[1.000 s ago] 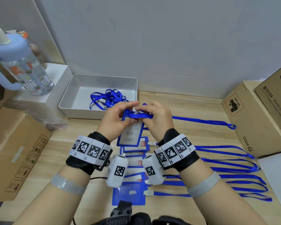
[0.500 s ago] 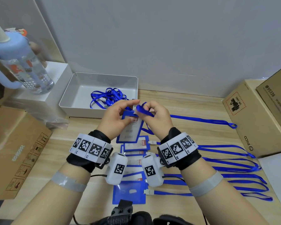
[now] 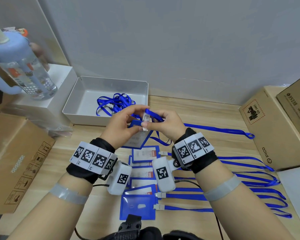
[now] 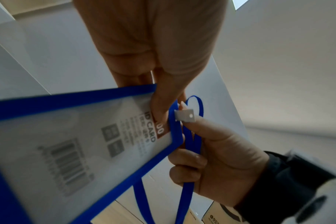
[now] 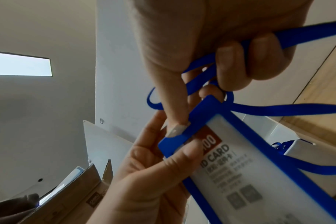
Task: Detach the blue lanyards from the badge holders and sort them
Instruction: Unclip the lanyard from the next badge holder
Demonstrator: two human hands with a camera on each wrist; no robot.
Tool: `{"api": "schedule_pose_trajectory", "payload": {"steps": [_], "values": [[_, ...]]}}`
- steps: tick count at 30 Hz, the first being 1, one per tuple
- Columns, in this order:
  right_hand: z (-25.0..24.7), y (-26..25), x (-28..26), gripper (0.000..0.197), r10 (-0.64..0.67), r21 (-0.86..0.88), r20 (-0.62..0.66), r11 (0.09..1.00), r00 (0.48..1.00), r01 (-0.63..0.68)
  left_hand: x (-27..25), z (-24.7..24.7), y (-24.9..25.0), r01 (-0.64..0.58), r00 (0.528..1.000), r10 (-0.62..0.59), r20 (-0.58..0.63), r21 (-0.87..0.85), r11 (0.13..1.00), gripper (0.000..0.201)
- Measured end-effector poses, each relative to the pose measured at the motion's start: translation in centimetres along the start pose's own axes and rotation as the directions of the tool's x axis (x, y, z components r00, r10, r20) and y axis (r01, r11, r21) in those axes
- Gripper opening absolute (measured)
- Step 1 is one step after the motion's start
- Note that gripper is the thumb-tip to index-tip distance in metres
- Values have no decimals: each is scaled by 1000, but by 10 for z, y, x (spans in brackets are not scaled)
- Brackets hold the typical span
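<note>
Blue lanyard (image 3: 215, 130) clip pinched by right hand (image 3: 164, 125); left hand (image 3: 121, 129) grips badge holder (image 3: 137, 137) (both lifted).

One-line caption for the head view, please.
Both hands work a lanyard clip off a badge holder.

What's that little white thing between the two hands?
A small white clip on the blue lanyard, pinched by the right hand above the badge holder; head view.
</note>
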State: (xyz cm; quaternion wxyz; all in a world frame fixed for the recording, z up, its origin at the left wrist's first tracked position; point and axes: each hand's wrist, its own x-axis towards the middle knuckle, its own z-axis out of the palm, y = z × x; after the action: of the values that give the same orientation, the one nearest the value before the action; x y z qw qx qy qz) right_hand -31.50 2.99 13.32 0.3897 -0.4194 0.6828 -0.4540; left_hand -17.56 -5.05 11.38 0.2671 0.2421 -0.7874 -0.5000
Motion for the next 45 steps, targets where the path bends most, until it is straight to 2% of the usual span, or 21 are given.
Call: {"api": "schedule_pose_trajectory", "payload": {"steps": [4, 7, 8, 11, 14, 16, 19, 21, 25, 28, 31, 33, 35, 38, 41, 43, 45], "values": [[4, 1, 3, 13, -33, 72, -100, 997, 994, 40, 3, -1, -3, 96, 987, -115, -111, -157, 983, 50], [3, 2, 7, 11, -58, 157, -94, 985, 994, 72, 3, -5, -11, 136, 987, -142, -73, -82, 987, 18], [3, 1, 9, 8, -45, 173, -89, 983, 995, 60, 2, -6, -13, 141, 988, -146, -56, -87, 986, 15], [6, 2, 14, 8, 20, 269, -22, 963, 1000, -14, 3, -12, -21, 146, 988, -150, -45, -94, 985, 17], [14, 5, 27, 16, 129, 453, 71, 879, 989, -147, 5, -18, -30, 118, 990, -123, -71, -71, 990, 15], [20, 8, 40, 22, 190, 512, 49, 838, 981, -188, 7, -24, -33, 79, 991, -83, -110, -33, 996, 27], [25, 8, 66, 28, 235, 515, -12, 834, 972, -196, 9, -33, -39, 46, 989, -46, -139, 0, 999, 35], [28, -3, 87, 26, 215, 480, -36, 860, 976, -171, 7, -39, -51, 86, 977, -96, -190, -59, 995, 35], [41, -42, 132, 21, 64, 370, -31, 928, 997, -48, 3, -42, -71, 187, 918, -239, -316, -185, 965, 29], [50, -50, 155, 4, 68, 246, 20, 967, 998, -71, 3, -39, -79, 225, 887, -295, -356, -226, 948, 28], [43, -19, 167, 40, 152, -76, 15, 986, 988, -151, 4, -35, -89, 255, 867, -338, -367, -258, 932, 24], [31, 9, 162, 42, 158, -110, -73, 980, 985, -166, 6, -33, -95, 273, 854, -363, -373, -274, 922, 23], [15, 44, 154, 33, 171, -74, -204, 979, 964, -189, 9, -29, -98, 287, 846, -381, -373, -283, 915, 22], [-11, 95, 141, 27, 288, -100, -351, 934, 891, -342, 13, -21, -98, 294, 845, -388, -368, -287, 912, 22], [-30, 136, 130, 34, 422, -237, -265, 843, 867, -482, 19, -13, -96, 302, 854, -393, -341, -290, 908, 20], [-32, 152, 126, 42, 451, -379, -169, 791, 876, -480, 23, -8, -95, 310, 859, -397, -322, -289, 906, 19], [-30, 160, 126, 46, 456, -524, -157, 713, 876, -465, 25, -5, -94, 322, 861, -404, -309, -284, 903, 18]]}}
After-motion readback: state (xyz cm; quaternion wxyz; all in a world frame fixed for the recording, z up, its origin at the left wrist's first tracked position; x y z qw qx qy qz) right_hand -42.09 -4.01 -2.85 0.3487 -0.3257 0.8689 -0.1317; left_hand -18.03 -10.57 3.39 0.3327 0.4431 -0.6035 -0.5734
